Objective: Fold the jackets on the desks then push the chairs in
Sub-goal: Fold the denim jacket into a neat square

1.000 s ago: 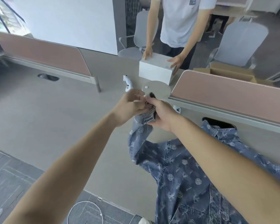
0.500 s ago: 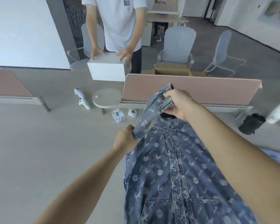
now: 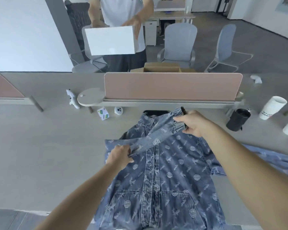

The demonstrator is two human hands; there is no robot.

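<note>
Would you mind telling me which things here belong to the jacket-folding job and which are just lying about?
Job: denim jacket, its sleeve gripped by left hand and right hand; grey chair.
Lying about: white cup, black container, small carton, white controller, cardboard box.

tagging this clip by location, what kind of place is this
Most likely an open-plan office: a long desk split by a pink divider panel, grey chairs beyond it, and another table further back.
</note>
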